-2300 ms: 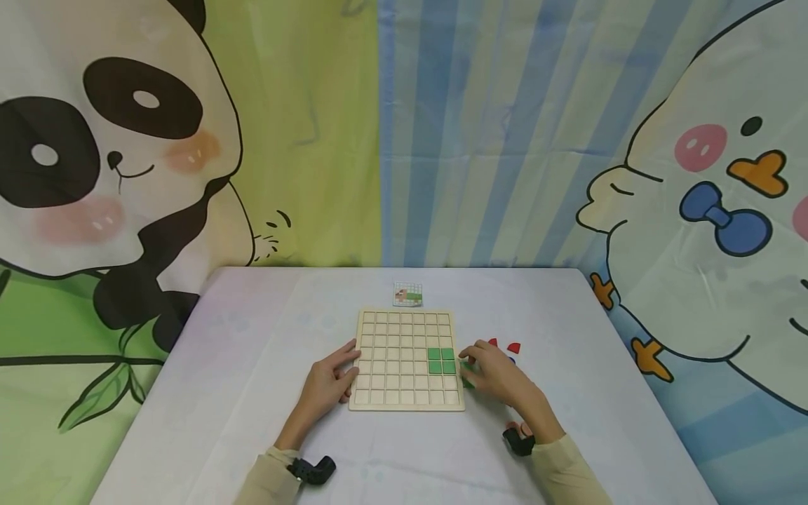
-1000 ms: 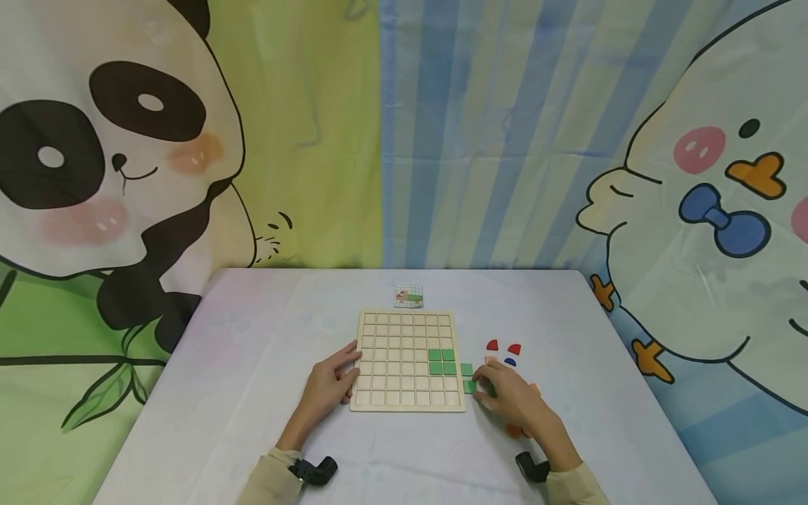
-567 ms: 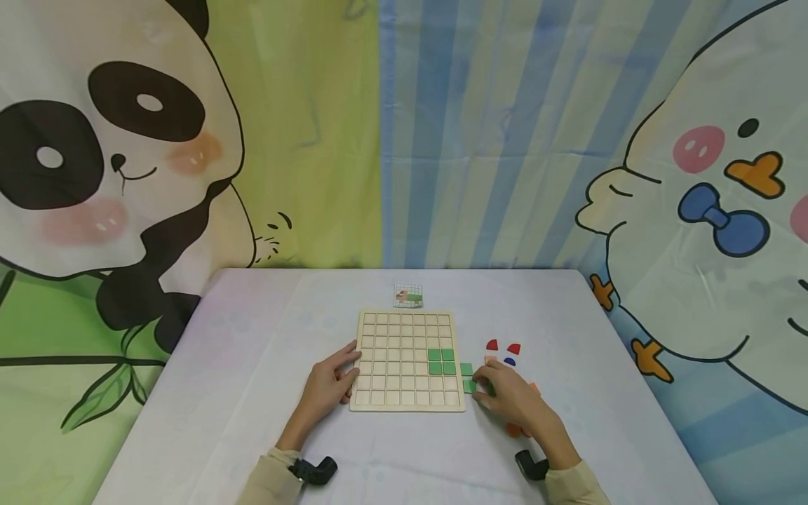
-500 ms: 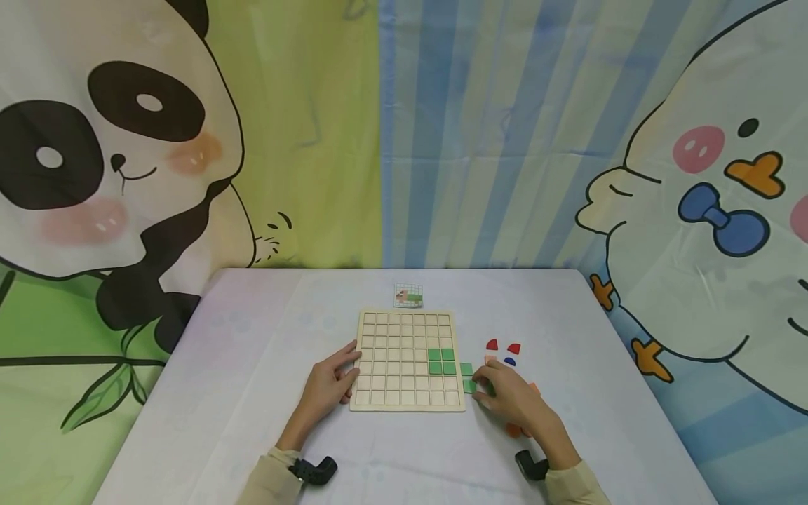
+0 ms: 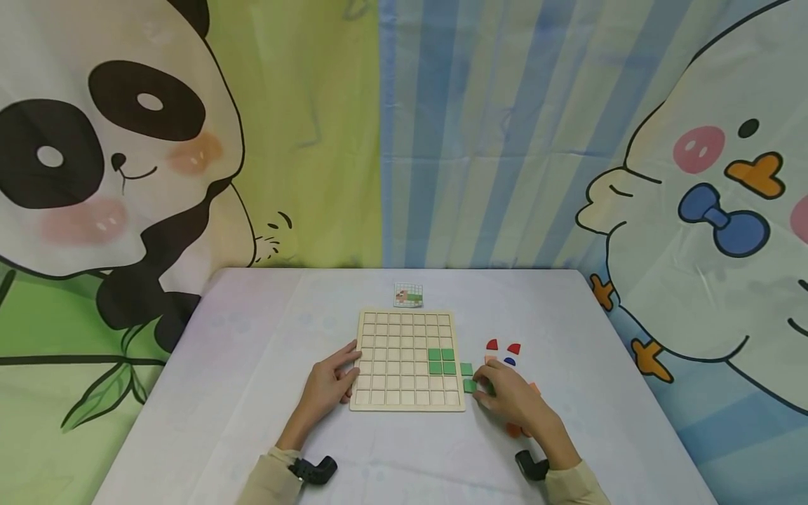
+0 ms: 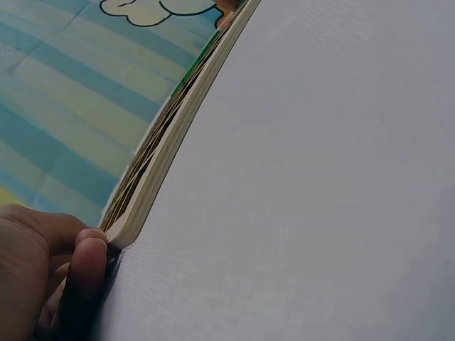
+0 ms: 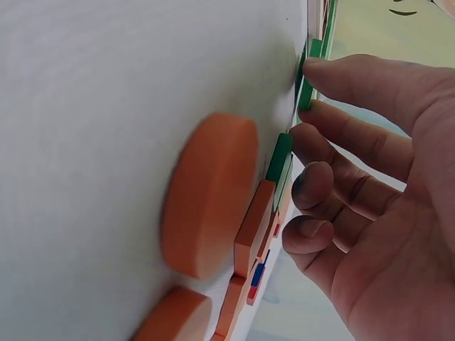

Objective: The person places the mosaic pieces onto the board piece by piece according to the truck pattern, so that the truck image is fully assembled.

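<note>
The wooden grid board (image 5: 391, 384) lies flat on the table, with several green square tiles (image 5: 441, 362) in cells at its right side. My left hand (image 5: 328, 380) grips the board's left edge; in the left wrist view its thumb and fingers meet at a rounded corner. Just right of the board, my right hand (image 5: 507, 393) has thumb and index finger on a green tile (image 5: 470, 386), pinching its edges in the right wrist view. Another green tile (image 5: 466, 369) lies just beyond it. The right palm partly hides more pieces beneath.
A small picture card (image 5: 408, 295) lies behind the board. Two red pieces (image 5: 492, 344) and a blue piece (image 5: 510, 361) are beyond my right hand. Orange round pieces (image 7: 210, 195), orange blocks (image 7: 254, 227) and a green block (image 7: 279, 158) sit near its fingers.
Over the earlier second or so, my right hand drew back from the board's edge, uncovering two green tiles and the red and blue pieces. Since then it has stayed put. My left hand keeps its grip.
</note>
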Demonstrator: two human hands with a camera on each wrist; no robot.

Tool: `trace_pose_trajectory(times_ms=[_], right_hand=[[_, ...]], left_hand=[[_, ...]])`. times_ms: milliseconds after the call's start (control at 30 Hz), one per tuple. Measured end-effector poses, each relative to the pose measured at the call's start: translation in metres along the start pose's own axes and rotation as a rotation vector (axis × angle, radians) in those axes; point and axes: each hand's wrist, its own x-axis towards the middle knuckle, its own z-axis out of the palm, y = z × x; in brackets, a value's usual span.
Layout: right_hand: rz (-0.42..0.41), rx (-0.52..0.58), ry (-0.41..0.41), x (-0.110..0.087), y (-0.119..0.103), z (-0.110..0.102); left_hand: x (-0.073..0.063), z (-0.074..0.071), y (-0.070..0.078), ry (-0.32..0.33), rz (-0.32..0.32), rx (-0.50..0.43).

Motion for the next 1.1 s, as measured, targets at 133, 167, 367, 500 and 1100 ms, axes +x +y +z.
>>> trace_pose_trajectory(times_ms=[133,167,367,500,1100], right_hand=[[0.015,-0.002,0.008,0.001,-0.001,0.0],[0.02,-0.001,0.007,0.001,-0.001,-0.001],[0.029,0.001,0.014,0.004,-0.004,-0.003],[0.0,0.02,0.034,0.006,-0.007,-0.005],[-0.096,0.057,0.035,0.032,-0.021,0.002]], left_hand=[[0.0,-0.001,0.0,-0.004,0.001,-0.001],[0.0,-0.001,0.0,-0.005,0.0,-0.002],[0.0,0.0,-0.002,-0.004,0.001,-0.005],[0.0,0.0,-0.002,-0.008,-0.002,-0.011],[0.001,-0.001,0.0,-0.014,-0.006,-0.026]])
